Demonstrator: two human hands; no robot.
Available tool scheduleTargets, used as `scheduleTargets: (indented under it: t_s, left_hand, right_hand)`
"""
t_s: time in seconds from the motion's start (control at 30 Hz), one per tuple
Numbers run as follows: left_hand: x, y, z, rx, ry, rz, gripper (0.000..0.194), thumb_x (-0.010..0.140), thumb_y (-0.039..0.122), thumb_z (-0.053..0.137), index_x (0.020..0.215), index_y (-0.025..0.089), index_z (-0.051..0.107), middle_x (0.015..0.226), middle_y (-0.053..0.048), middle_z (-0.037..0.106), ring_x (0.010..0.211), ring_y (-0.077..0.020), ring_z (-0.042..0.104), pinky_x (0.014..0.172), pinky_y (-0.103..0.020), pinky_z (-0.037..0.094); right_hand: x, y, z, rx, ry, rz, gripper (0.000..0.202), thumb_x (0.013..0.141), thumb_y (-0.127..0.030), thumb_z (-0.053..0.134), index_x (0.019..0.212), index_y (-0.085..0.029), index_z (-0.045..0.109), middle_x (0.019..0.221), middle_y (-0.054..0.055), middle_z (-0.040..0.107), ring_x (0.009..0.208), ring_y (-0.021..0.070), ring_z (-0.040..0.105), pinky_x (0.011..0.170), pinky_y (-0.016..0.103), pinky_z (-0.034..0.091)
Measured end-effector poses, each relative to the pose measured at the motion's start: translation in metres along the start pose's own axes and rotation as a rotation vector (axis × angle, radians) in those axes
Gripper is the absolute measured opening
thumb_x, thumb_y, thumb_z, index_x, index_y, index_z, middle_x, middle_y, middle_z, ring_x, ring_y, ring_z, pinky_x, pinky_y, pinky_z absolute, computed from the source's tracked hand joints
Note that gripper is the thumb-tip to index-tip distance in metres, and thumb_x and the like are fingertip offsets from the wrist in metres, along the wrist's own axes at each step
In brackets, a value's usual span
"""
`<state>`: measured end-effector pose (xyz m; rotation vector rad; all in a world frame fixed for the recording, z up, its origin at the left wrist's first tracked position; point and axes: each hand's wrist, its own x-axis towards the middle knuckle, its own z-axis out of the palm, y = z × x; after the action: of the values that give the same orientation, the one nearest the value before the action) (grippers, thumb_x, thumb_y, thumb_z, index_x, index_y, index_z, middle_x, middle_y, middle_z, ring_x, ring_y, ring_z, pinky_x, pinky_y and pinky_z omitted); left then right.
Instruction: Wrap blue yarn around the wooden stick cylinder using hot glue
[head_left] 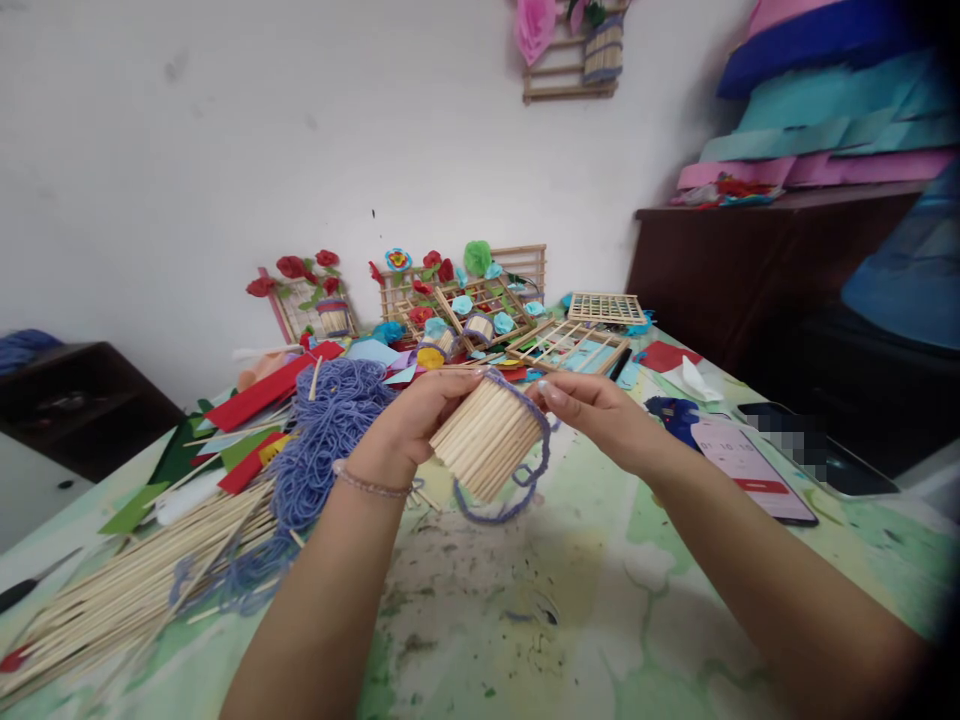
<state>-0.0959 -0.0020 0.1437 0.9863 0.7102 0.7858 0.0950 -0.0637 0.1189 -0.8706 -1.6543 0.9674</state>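
A small pot made of pale wooden sticks point(491, 440) is tilted in front of me, with purple-blue yarn point(541, 440) along its edge. My left hand point(412, 415) grips it from the left, the fingertips partly hidden behind its upper edge. At the upper right edge my right hand point(592, 408) is closed, thumb and finger pinched on the yarn. Below the pot a loose end of that yarn curves in a loop over the tabletop.
A tangled yarn heap point(330, 430) and a bundle of thin sticks point(150, 580) lie left. Stick frames with paper flowers point(465, 300) lean against the wall. A lit phone point(750, 470) and a dark phone point(825, 450) lie right. A knife point(30, 585) lies far left.
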Motion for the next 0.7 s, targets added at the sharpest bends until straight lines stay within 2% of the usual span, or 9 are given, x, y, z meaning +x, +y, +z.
scheduleTargets:
  t_s: [0.17,0.3,0.43,0.7]
  left_hand:
    - [0.0018,-0.0021,-0.0001,0.002,-0.042,-0.012,0.005,0.067,0.01,0.065,0.067,0.011,0.06,0.056,-0.003,0.06,0.049,-0.014,0.058,0.049,-0.024,0.044]
    - [0.0025,-0.0035,0.001,0.019,-0.02,-0.054,0.004,0.068,0.012,0.064,0.071,0.01,0.062,0.06,-0.005,0.064,0.051,-0.0162,0.06,0.05,-0.026,0.046]
    - [0.0028,-0.0053,0.0019,0.03,-0.006,-0.093,0.007,0.069,0.016,0.062,0.074,0.011,0.063,0.063,-0.006,0.065,0.054,-0.0179,0.061,0.052,-0.028,0.048]
    - [0.0039,-0.0069,-0.0005,0.042,-0.029,-0.07,0.01,0.069,0.017,0.064,0.075,0.01,0.065,0.065,-0.007,0.065,0.057,-0.0187,0.062,0.054,-0.029,0.047]
  right_hand:
    - [0.0009,-0.0008,0.0042,0.057,0.035,0.016,0.03,0.081,-0.048,0.059,0.074,-0.019,0.064,0.073,0.001,0.056,0.069,0.0112,0.05,0.064,0.024,0.041]
    - [0.0017,-0.0007,0.0079,0.119,0.032,0.03,0.029,0.079,-0.046,0.061,0.072,-0.018,0.062,0.067,-0.001,0.053,0.062,0.0093,0.046,0.059,0.023,0.039]
    - [0.0019,0.0001,0.0094,0.162,0.026,0.035,0.028,0.077,-0.044,0.064,0.072,-0.017,0.061,0.066,-0.001,0.053,0.061,0.009,0.046,0.058,0.022,0.037]
    - [0.0028,0.0029,0.0092,0.139,0.053,0.035,0.03,0.076,-0.046,0.065,0.071,-0.017,0.061,0.066,-0.001,0.053,0.06,0.009,0.045,0.057,0.022,0.037]
